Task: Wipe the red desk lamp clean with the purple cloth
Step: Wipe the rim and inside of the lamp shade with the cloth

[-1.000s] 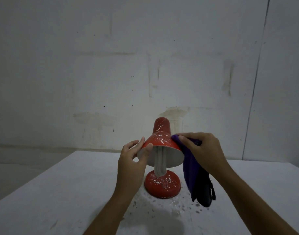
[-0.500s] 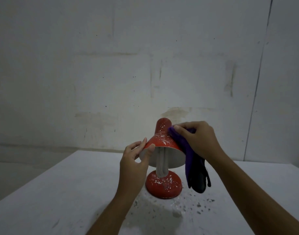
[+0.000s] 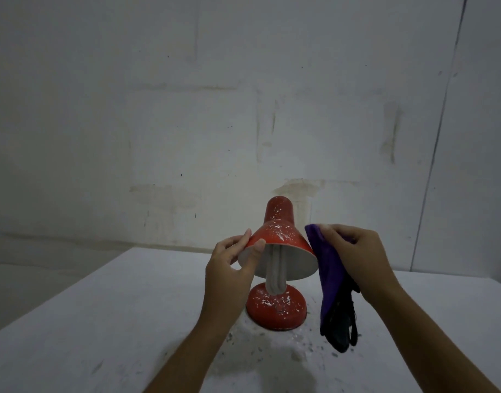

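Note:
The red desk lamp stands on the white table, its shade and round base speckled with white flecks, a pale bulb showing under the shade. My left hand pinches the shade's left rim between thumb and fingers. My right hand grips the purple cloth just off the shade's right edge. The cloth hangs down beside the lamp, its lower end dark. I cannot tell whether the cloth touches the shade.
Dust and small flakes lie scattered on the table around the lamp base. A stained pale wall rises right behind the table. The table's left edge runs diagonally toward me.
My right hand has drawn the cloth down from the shade's neck to the lower right edge of the shade. My left hand keeps its pinch on the rim.

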